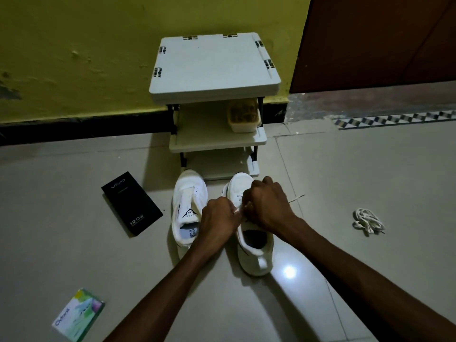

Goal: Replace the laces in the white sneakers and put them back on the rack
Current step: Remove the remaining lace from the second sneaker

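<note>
Relacing under way before the rack (214,70).
Over the eyelets of the right-hand sneaker (256,250), left hand (219,214) and right hand (267,206) clenched side by side, each pinching the lace (297,197); shoe lying toe-first toward the rack, lace crosswise between the hands, loose end trailing right. Next pull likely sideways, away from the tongue. Alongside, the other sneaker (188,208), unlaced.

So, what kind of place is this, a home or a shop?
Most likely a home, perhaps near the entrance: a small white shoe rack stands against a painted yellow wall, on a tiled floor, with a brown door beside it.
</note>
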`<act>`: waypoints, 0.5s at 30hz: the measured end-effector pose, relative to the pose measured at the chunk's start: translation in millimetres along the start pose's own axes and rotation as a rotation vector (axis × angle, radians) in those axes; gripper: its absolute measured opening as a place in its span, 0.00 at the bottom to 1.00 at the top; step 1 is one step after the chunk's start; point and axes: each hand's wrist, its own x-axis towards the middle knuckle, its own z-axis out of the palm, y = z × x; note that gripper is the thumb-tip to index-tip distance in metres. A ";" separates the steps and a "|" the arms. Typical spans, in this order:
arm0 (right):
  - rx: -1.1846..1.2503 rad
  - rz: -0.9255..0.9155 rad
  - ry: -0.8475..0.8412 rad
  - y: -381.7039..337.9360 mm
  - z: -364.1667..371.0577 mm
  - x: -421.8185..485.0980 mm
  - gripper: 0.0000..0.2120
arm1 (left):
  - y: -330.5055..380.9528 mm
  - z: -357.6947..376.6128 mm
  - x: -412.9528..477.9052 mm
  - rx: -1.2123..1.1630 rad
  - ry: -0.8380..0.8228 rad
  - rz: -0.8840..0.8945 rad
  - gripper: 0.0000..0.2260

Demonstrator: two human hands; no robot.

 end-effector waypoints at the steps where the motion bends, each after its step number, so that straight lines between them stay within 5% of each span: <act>1: -0.066 -0.030 -0.014 -2.6 2.7 0.0 0.12 | 0.6 -0.2 -0.1 0.000 -0.005 -0.005 0.12; 11: -0.274 -0.229 -0.039 -7.0 -6.1 3.0 0.13 | 1.8 -1.0 -0.6 0.030 -0.014 0.021 0.08; 15: -0.136 0.129 0.312 28.7 -26.8 18.9 0.04 | -3.0 0.1 0.6 0.057 0.002 0.047 0.09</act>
